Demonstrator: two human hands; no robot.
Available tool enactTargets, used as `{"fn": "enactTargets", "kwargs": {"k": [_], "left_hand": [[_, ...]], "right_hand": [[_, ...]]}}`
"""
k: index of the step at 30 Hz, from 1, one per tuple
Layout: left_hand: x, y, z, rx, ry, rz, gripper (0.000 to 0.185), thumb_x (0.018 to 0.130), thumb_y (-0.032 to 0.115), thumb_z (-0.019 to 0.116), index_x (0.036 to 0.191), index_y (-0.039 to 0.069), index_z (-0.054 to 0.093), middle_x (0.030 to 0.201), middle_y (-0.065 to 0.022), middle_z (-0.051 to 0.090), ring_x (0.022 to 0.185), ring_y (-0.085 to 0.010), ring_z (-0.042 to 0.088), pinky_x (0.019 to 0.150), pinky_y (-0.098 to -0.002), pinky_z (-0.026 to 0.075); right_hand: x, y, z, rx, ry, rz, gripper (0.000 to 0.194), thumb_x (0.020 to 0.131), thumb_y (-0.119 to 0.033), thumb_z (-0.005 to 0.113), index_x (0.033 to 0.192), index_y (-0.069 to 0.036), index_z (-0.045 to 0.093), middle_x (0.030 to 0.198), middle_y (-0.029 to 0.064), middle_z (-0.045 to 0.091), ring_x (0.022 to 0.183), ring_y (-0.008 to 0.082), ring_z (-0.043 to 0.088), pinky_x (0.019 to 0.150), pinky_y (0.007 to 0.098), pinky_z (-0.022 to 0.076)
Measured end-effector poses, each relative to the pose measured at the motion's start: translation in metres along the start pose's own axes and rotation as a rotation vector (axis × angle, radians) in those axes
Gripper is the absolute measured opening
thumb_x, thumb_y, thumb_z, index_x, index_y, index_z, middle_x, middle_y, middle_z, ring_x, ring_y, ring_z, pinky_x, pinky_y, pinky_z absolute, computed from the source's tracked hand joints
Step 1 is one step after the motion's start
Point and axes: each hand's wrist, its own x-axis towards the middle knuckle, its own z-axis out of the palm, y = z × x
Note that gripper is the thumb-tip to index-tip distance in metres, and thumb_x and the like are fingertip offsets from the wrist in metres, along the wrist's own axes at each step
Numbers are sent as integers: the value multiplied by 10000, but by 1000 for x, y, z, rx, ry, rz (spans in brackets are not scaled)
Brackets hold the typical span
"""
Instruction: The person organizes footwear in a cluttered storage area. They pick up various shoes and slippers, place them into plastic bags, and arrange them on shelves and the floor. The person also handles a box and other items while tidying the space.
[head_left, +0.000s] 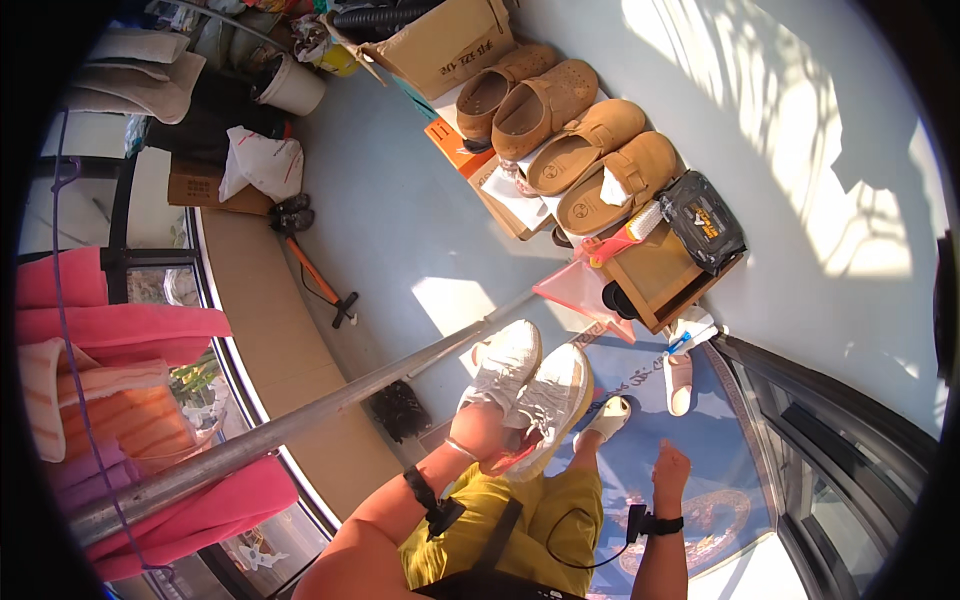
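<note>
My left hand (478, 429) grips a pair of white lace-up sneakers (551, 401) at their heel openings, with a red lining showing inside one. The shoes are side by side above the floor, toes pointing away from me. Low on the right, my right hand (670, 466) hangs apart from them over a blue patterned mat (637, 465). Its fingers look curled in, and nothing shows in it. A metal pole (360, 394) crosses the view slantwise, close to the sneakers and my left forearm.
Brown clogs (545, 101) and tan clogs (589, 150) sit on boxes by the wall. Beside them are a scrub brush (626, 234), a black wipes pack (703, 221), a wooden stool (660, 262) and a pink dustpan (585, 292). A pink slipper (679, 384) lies near the dark door frame (814, 457). Towels (120, 330) hang left.
</note>
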Motion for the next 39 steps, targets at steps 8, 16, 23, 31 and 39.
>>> {"fn": "enactTargets", "kwargs": {"k": [8, 16, 23, 31, 39], "left_hand": [[31, -18, 43, 61, 59, -88, 151, 687, 181, 640, 766, 63, 692, 817, -130, 664, 809, -295, 667, 706, -400, 521], [87, -48, -5, 70, 375, 102, 69, 680, 152, 602, 693, 84, 609, 767, -70, 592, 795, -282, 595, 718, -402, 476], [163, -46, -70, 232, 340, 237, 103, 691, 154, 620, 755, 109, 688, 840, -47, 630, 875, -248, 600, 789, -383, 458], [237, -11, -74, 294, 330, 297, 96, 683, 165, 618, 747, 117, 670, 827, -34, 604, 877, -231, 593, 790, -357, 460], [281, 27, -55, 283, 311, 416, 116, 652, 157, 644, 753, 123, 690, 833, -58, 636, 859, -256, 618, 767, -386, 477]], "right_hand": [[32, -9, -7, -235, -271, 29, 471, 914, -189, 608, 499, -34, 445, 434, -27, 381, 399, 72, 350, 403, 286, 283], [33, -15, 12, -275, -374, 123, 488, 935, -195, 586, 482, -78, 448, 428, -22, 400, 388, 64, 365, 396, 254, 274], [-3, -6, 39, -242, -535, 228, 504, 952, -261, 578, 498, -87, 442, 445, -17, 418, 408, 76, 366, 418, 260, 280], [-19, 19, 28, -140, -458, 415, 478, 943, -350, 586, 560, -82, 483, 464, -8, 443, 411, 73, 382, 411, 256, 289], [-32, 45, 13, 82, -305, 456, 480, 942, -335, 584, 555, -92, 438, 470, 6, 429, 388, 104, 387, 389, 268, 273]]}}
